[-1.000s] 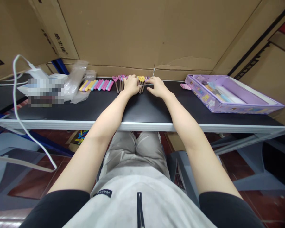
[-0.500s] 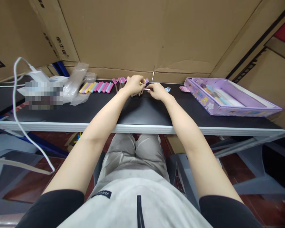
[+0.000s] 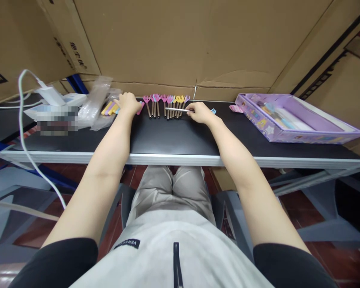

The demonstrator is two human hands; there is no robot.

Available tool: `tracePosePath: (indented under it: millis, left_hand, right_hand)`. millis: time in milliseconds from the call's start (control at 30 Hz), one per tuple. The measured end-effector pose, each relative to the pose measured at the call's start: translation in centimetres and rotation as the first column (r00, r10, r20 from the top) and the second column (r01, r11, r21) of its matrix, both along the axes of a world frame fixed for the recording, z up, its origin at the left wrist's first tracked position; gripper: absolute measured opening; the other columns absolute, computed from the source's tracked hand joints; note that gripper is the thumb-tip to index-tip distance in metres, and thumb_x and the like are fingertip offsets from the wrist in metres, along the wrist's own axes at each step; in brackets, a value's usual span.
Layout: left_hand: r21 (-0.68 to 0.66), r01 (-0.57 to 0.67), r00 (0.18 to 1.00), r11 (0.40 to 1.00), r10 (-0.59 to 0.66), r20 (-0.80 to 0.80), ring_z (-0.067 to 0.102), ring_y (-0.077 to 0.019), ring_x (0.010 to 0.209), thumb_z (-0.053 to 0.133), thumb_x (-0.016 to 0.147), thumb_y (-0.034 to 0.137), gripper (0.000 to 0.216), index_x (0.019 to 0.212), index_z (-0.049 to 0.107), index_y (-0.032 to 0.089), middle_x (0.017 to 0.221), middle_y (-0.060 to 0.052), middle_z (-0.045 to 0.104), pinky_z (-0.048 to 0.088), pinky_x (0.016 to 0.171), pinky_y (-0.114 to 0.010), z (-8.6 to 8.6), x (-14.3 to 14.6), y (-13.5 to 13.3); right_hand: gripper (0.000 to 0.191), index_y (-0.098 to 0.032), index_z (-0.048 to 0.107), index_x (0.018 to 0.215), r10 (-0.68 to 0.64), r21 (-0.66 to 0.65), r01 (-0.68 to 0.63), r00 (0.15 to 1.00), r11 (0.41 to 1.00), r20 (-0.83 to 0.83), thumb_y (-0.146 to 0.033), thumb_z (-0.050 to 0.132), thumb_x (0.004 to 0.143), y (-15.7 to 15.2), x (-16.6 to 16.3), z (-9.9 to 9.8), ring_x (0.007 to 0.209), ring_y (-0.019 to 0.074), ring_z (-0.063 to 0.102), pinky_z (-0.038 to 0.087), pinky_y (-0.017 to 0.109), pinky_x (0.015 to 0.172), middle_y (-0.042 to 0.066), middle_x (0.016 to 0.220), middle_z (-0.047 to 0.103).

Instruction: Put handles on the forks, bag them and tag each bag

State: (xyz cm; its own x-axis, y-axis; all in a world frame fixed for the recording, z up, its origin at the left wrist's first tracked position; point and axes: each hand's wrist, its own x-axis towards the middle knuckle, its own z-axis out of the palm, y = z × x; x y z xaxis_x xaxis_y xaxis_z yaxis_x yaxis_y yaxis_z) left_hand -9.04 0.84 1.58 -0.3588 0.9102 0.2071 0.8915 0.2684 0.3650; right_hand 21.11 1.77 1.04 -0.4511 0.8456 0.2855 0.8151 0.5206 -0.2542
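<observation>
Left hand (image 3: 128, 103) arches over pastel handles (image 3: 109, 108) near far edge of worktop (image 3: 174, 138), can't tell if gripping; right hand (image 3: 200, 113) pinches blue-clawed backscratcher (image 3: 180, 109) claw-end, near same edge, presumably leaving shaft (image 3: 171, 109) exposed

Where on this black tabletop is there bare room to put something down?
Two patches look bare: centre front, between the forks and the metal edge; and right, between the right forearm and the purple box, bar a pink tag. The back left is crowded: bags, handles and forks lie close together, with the left hand over the handles.
</observation>
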Motion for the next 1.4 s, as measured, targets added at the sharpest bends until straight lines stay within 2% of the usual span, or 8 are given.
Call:
tracePosePath:
  millis: [167,400,733,833,1033,1133,1267,1400]
  left_hand:
    - [-0.048,-0.013,1.000,0.999,0.013,-0.013,0.036,-0.0564,0.157,0.070,0.083,0.043,0.082,0.150,0.058,-0.003,0.161,-0.038,0.051,0.021,0.130,-0.074,-0.5,0.3,0.2]
    - [-0.080,-0.001,1.000,0.997,0.000,-0.016,0.033,-0.0530,0.160,0.061,0.091,0.049,0.073,0.149,0.061,0.005,0.166,-0.033,0.050,0.017,0.131,-0.072,-0.9,0.7,0.2]
    - [-0.107,-0.035,0.998,0.994,0.028,-0.063,0.036,-0.0500,0.159,0.057,0.094,0.045,0.071,0.150,0.062,0.000,0.166,-0.034,0.047,0.026,0.131,-0.068,-1.0,0.7,0.2]
    - [-0.112,-0.035,0.998,0.993,0.029,-0.061,0.036,-0.0500,0.159,0.059,0.094,0.042,0.071,0.153,0.061,0.003,0.167,-0.033,0.047,0.029,0.130,-0.069,-1.1,0.7,0.4]
    - [-0.080,-0.035,0.999,0.996,0.031,-0.045,0.033,-0.0493,0.160,0.051,0.096,0.047,0.072,0.154,0.060,0.004,0.168,-0.032,0.046,0.022,0.132,-0.070,-1.4,0.7,0.4]
    - [-0.057,-0.016,0.999,0.998,0.013,-0.052,0.033,-0.0502,0.160,0.050,0.095,0.040,0.071,0.155,0.060,0.004,0.167,-0.032,0.048,0.019,0.130,-0.074,-1.3,0.7,0.1]
    - [0.025,-0.011,1.000,1.000,0.011,-0.013,0.035,-0.0509,0.158,0.049,0.093,0.035,0.070,0.151,0.062,-0.001,0.163,-0.035,0.050,0.017,0.130,-0.075,-1.2,0.6,0.1]
    - [0.071,0.028,0.996,0.997,-0.034,0.083,0.034,-0.0494,0.160,0.048,0.095,0.036,0.066,0.151,0.063,0.007,0.164,-0.031,0.051,0.017,0.130,-0.075,-1.4,0.5,0.6]
  right_hand:
    - [0.034,-0.011,0.082,0.121,0.014,-0.003,-0.014,1.000,1.000,-0.020,-0.008,0.060,0.094,0.0,0.1,0.1,0.113,0.0276,0.075,0.054,0.039,0.106,0.016,0.117,0.081]
    - [0.034,-0.011,0.082,0.120,0.026,-0.016,-0.026,0.999,1.000,-0.032,-0.012,0.061,0.094,0.1,0.0,0.0,0.111,0.0284,0.074,0.054,0.042,0.107,0.016,0.114,0.081]
    - [0.028,-0.011,0.082,0.116,0.026,-0.033,-0.028,0.998,0.999,-0.059,-0.014,0.065,0.095,0.1,-0.1,0.0,0.108,0.0275,0.074,0.054,0.040,0.105,0.015,0.108,0.080]
    - [0.027,-0.011,0.082,0.116,0.019,-0.038,-0.022,0.998,0.999,-0.062,-0.016,0.067,0.094,0.1,-0.1,0.0,0.106,0.0275,0.074,0.054,0.040,0.104,0.015,0.108,0.080]
    - [0.032,-0.010,0.082,0.119,0.003,-0.040,-0.005,0.999,0.999,-0.037,-0.012,0.062,0.094,-0.4,-0.3,0.3,0.107,0.0272,0.074,0.054,0.040,0.104,0.016,0.111,0.081]
    - [0.032,-0.010,0.082,0.120,-0.002,-0.040,0.001,0.999,0.999,-0.034,-0.013,0.063,0.094,-0.6,-0.3,0.4,0.107,0.0276,0.075,0.054,0.041,0.105,0.016,0.111,0.082]
    - [0.032,-0.012,0.083,0.120,0.001,-0.043,-0.002,0.999,0.999,-0.039,-0.016,0.065,0.094,-0.8,-0.3,0.5,0.107,0.0277,0.075,0.055,0.041,0.105,0.015,0.109,0.082]
    - [0.034,-0.010,0.083,0.121,-0.011,-0.048,0.009,0.999,0.999,-0.033,-0.012,0.063,0.094,-0.9,-0.3,0.6,0.106,0.0271,0.075,0.054,0.040,0.104,0.015,0.109,0.082]
